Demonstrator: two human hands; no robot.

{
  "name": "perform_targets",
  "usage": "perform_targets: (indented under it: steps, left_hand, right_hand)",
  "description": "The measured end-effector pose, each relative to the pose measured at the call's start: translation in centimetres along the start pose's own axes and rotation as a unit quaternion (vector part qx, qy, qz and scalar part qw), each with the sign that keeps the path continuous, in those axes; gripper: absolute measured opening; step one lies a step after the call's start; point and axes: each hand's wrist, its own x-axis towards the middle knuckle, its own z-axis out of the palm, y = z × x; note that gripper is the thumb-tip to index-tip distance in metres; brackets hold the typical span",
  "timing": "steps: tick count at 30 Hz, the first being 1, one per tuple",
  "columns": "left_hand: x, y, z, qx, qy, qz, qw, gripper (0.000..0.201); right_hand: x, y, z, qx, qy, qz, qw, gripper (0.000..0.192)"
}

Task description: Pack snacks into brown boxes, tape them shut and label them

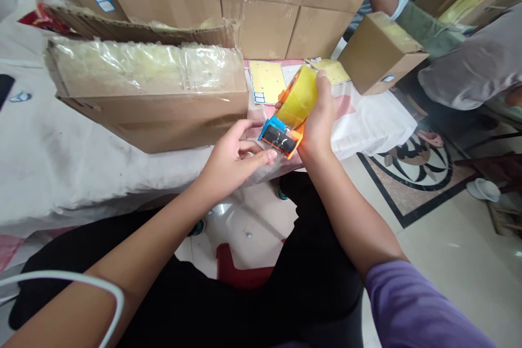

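My right hand [320, 114] is wrapped round an orange and blue tape dispenser [279, 138] loaded with a wide roll of yellowish packing tape [300, 97]. The dispenser is tilted above the table's front edge, its black roller facing me. At its blue end is my left hand [236, 153], thumb in front and fingers curled behind. Clear film shows by the thumb, and the left hand seems to pinch this loose end of the tape. To the left stands a cardboard box [159, 119] with its near flap raised and clear film along its top.
Stacked cardboard boxes [265, 22] form a wall at the back. A yellow printed sheet [267, 79] lies on the white tablecloth [163, 174]. Another box [379, 54] stands at right, near other people. A red stool [240, 272] is below me; a white cable [81, 278] crosses my left forearm.
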Motion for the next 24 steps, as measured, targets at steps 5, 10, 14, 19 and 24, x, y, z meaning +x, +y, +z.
perform_targets:
  steps: [5,10,14,19,24]
  left_hand:
    - [0.2,-0.5,0.1,0.036,-0.011,0.024,0.999,0.060]
    - [0.4,-0.9,0.0,0.058,-0.015,0.060,0.996,0.057]
    - [0.4,-1.2,-0.1,0.097,0.004,0.106,0.990,0.056]
    - [0.6,-2.0,0.3,0.087,0.013,0.130,0.988,0.054]
    - [1.0,-3.0,0.4,0.095,0.019,0.146,0.985,0.052]
  right_hand:
    - [-0.1,-0.2,0.1,0.100,-0.003,0.077,0.992,0.063]
    - [-0.3,-0.9,0.2,0.140,0.002,0.112,0.984,0.060]
    - [-0.3,-1.9,0.4,0.153,0.022,0.156,0.976,0.062]
    - [-0.3,-2.6,0.7,0.167,0.038,0.196,0.965,0.059]
    - [-0.6,-2.1,0.7,0.174,0.064,0.165,0.969,0.054]
